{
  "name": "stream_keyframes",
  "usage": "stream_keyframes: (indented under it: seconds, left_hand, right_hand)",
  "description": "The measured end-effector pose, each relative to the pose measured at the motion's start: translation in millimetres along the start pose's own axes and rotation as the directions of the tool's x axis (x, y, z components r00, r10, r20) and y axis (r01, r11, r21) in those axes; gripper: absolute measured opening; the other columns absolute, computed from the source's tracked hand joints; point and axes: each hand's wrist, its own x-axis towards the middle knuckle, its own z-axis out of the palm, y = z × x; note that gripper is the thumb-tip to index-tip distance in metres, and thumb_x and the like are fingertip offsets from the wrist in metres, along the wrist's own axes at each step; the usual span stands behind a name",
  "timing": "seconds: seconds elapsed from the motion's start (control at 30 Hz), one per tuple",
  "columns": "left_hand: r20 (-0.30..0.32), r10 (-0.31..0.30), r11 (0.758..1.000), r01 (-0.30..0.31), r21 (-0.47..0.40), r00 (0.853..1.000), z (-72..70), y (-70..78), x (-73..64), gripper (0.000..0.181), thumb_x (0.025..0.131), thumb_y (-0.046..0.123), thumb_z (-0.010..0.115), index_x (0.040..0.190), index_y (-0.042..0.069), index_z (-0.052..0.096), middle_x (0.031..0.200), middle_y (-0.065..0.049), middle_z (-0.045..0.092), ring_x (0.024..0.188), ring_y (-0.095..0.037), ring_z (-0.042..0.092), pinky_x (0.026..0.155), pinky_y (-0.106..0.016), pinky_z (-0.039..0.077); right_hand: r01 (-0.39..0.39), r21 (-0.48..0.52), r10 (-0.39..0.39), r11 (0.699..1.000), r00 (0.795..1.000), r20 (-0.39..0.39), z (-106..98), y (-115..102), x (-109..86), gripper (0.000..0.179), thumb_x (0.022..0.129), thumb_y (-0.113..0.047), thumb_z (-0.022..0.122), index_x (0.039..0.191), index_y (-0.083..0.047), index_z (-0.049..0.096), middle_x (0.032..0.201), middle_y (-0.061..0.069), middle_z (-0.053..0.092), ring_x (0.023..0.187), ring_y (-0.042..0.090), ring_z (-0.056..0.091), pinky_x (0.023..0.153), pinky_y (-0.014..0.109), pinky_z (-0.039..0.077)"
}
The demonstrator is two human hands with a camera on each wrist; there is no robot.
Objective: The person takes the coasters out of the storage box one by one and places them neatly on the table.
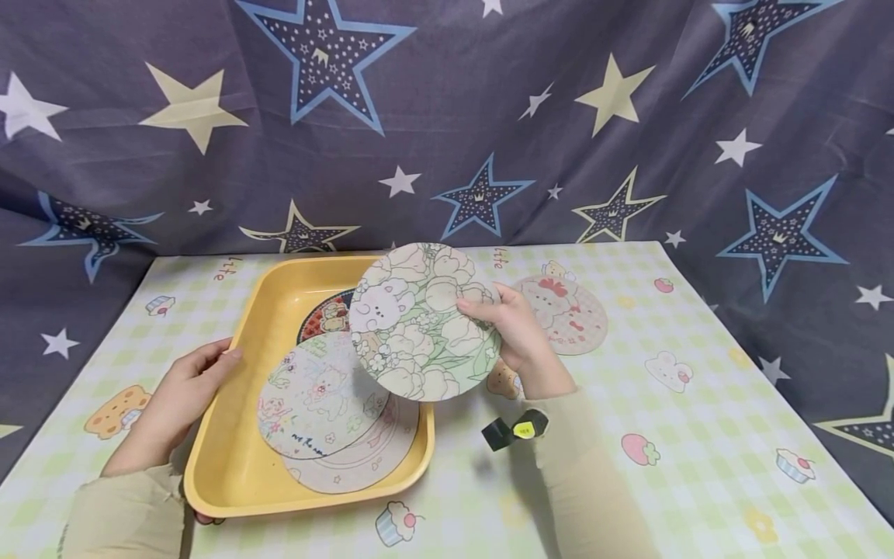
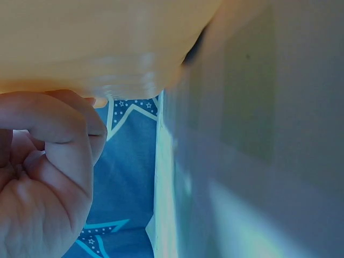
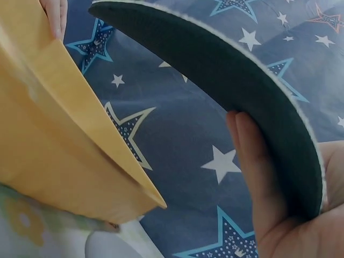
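Observation:
My right hand point(image 1: 520, 330) holds a round mouse pad point(image 1: 419, 322) by its right edge, thumb on the printed face and fingers beneath. This pad shows tulips and a white cartoon animal. It is raised, overlapping the right side of a yellow tray point(image 1: 240, 442). In the right wrist view the pad's dark underside point(image 3: 215, 70) and pale edge show. My left hand point(image 1: 178, 392) grips the tray's left rim; its fingers curl against the tray's outside in the left wrist view. Inside lie a floral pad point(image 1: 307, 388), a pale pink pad point(image 1: 349, 477) and a dark-rimmed pad point(image 1: 328, 314), overlapping.
A pink round pad point(image 1: 573, 318) with a red bow print lies on the table to the right, behind my right hand. A green checked cloth point(image 1: 698, 450) covers the table. Behind its far edge hangs a dark star-patterned curtain point(image 1: 447, 101).

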Motion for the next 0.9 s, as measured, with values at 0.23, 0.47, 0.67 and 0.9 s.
stream_keyframes:
  seconds: [0.23, 0.47, 0.67, 0.9]
  left_hand:
    - [-0.002, 0.007, 1.0, -0.007, -0.004, 1.0, -0.8, 0.4, -0.5, 0.063, 0.107, 0.036, 0.041, 0.146, -0.014, 0.034, 0.111, -0.008, 0.063, 0.083, 0.002, 0.065, 0.069, -0.024, 0.059]
    - [-0.006, -0.004, 1.0, 0.005, 0.009, 1.0, 1.0, 0.3, 0.3, 0.064, 0.107, 0.036, 0.04, 0.146, -0.014, 0.033, 0.122, -0.028, 0.058, 0.082, 0.002, 0.065, 0.068, -0.024, 0.059]
    - [-0.001, -0.015, 1.0, 0.015, 0.008, 1.0, 1.7, 0.1, 1.0, 0.064, 0.108, 0.036, 0.038, 0.147, -0.014, 0.031, 0.128, -0.033, 0.054, 0.083, 0.004, 0.064, 0.069, -0.023, 0.059]
    - [-0.002, -0.019, 1.0, 0.019, 0.013, 1.0, 1.5, 0.8, 0.2, 0.064, 0.108, 0.036, 0.038, 0.148, -0.014, 0.031, 0.13, -0.034, 0.052, 0.083, 0.005, 0.063, 0.069, -0.022, 0.059]
  right_hand:
    - [-0.002, -0.017, 0.002, 1.0, 0.999, -0.048, -12, -2, 0.0, 0.018, 0.093, 0.005, 0.059, 0.107, -0.005, 0.062, 0.082, -0.001, 0.073, 0.069, 0.011, 0.072, 0.062, 0.024, 0.06]
    - [0.004, -0.002, -0.004, 1.0, 0.998, -0.062, -25, -4, -2.4, 0.019, 0.094, 0.005, 0.058, 0.099, -0.011, 0.066, 0.081, -0.002, 0.074, 0.068, 0.011, 0.072, 0.062, 0.024, 0.06]
    - [0.006, 0.007, -0.005, 1.0, 0.997, -0.076, -36, -7, -2.5, 0.02, 0.095, 0.005, 0.057, 0.102, -0.012, 0.065, 0.083, -0.002, 0.075, 0.07, 0.011, 0.073, 0.064, 0.023, 0.06]
    - [0.021, -0.011, -0.022, 1.0, 0.995, -0.102, -46, -10, -2.2, 0.02, 0.095, 0.004, 0.057, 0.109, -0.01, 0.063, 0.085, -0.002, 0.075, 0.072, 0.011, 0.073, 0.066, 0.024, 0.06]
